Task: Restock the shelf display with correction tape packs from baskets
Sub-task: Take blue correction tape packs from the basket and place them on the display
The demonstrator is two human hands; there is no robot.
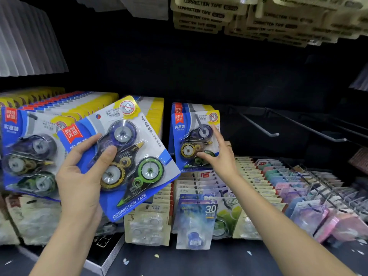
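Observation:
My left hand (83,172) grips a blue blister pack of three correction tapes (127,156), tilted, thumb across its front. Behind it at the far left hangs a thick row of the same packs (27,148). To the right a short row of the same blue packs (194,136) hangs on a peg. My right hand (217,154) touches the front pack of that row, forefinger straight up along its right edge and thumb on the lower tape.
Two bare metal pegs (266,130) (326,134) jut out right of the short row. Below hang rows of beige and pastel correction tape cards (258,188) and a blue "30" pack (197,222). Beige packs (239,16) hang overhead. A dark shelf floor (219,259) lies below.

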